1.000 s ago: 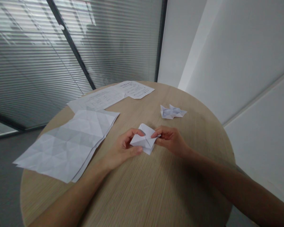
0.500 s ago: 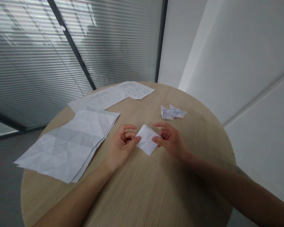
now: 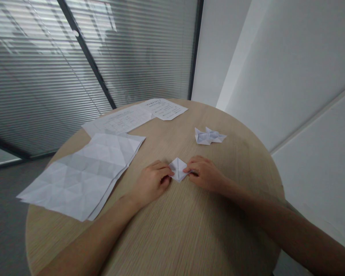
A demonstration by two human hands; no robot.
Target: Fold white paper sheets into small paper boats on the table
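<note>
Between my hands is a small folded white paper, diamond-shaped, with a crease line down its middle and one corner toward me. My left hand has its fingers closed on the paper's left corner. On the opposite side, my right hand pinches the right corner between thumb and fingers. The paper is low over the table; whether it touches the wood I cannot tell. Just beyond my right hand lie folded paper pieces with pointed tips.
Large creased white sheets lie stacked on the left, overhanging the edge of the round wooden table. Printed papers rest at the far edge. Window blinds stand behind, and a white wall rises on the right.
Both hands have turned over and come down toward the table with the folded paper. The paper now shows a face with a centre line, and the fingers have closed nearer its side corners.
</note>
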